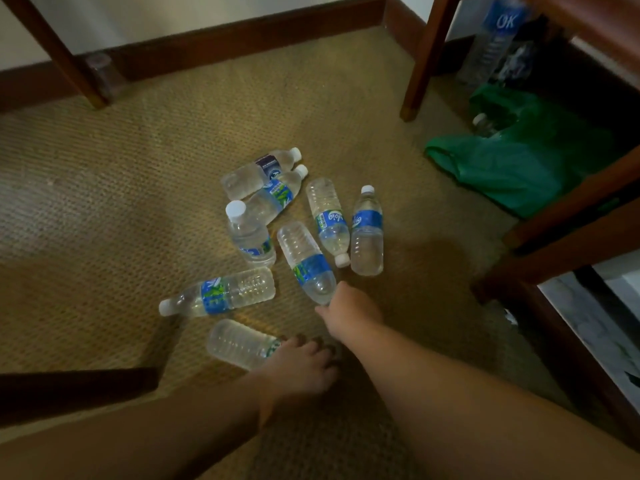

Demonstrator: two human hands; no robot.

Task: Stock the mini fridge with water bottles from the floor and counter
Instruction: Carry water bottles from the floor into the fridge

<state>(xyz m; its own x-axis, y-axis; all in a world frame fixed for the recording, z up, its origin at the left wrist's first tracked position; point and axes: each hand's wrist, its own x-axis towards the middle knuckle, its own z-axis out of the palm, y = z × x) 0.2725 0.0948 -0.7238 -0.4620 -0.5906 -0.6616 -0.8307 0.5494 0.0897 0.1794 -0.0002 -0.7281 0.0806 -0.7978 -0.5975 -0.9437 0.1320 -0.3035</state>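
Several small clear water bottles with blue labels lie scattered on the tan carpet [121,174]. One bottle [306,261] lies with its neck toward me, and my right hand [349,313] is closed around that neck end, hiding the cap. Nearer to me lies another bottle [239,342]; my left hand [301,365] curls over its neck end, and its cap is hidden too. One bottle [249,233] stands upright in the middle of the group. Another [218,294] lies just left of my hands.
A green plastic bag [512,168] with a bottle top [483,124] showing sits under the wooden furniture at right. A tall bottle with an "OK" label [495,39] stands behind it. Wooden legs [419,64] rise at the back, and a dark wooden edge [76,386] juts in at lower left.
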